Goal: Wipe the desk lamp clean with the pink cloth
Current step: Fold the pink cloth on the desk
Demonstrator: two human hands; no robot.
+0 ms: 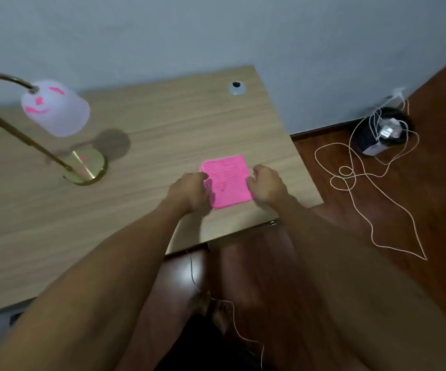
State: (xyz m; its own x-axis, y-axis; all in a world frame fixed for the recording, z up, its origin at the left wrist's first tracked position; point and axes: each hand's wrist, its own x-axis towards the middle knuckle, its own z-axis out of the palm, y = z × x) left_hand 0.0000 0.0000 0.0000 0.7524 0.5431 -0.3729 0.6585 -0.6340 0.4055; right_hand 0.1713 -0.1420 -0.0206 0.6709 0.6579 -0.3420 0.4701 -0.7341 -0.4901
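A folded pink cloth [228, 180] lies flat on the wooden desk [163, 121] near its right front corner. My left hand [189, 192] rests on the cloth's left edge with curled fingers. At the cloth's right edge, my right hand [267, 184] touches it, fingers bent. Whether either hand pinches the fabric is unclear. The desk lamp stands at the left: a translucent white shade [56, 108] with pink marks, a curved brass arm [5, 79] and a round brass base [86, 166].
A small round dark-and-silver object [237, 87] sits at the desk's far edge by the grey wall. Right of the desk, on the dark wood floor, stands a black bin [382, 132] amid a loose tangle of white cord [355, 180].
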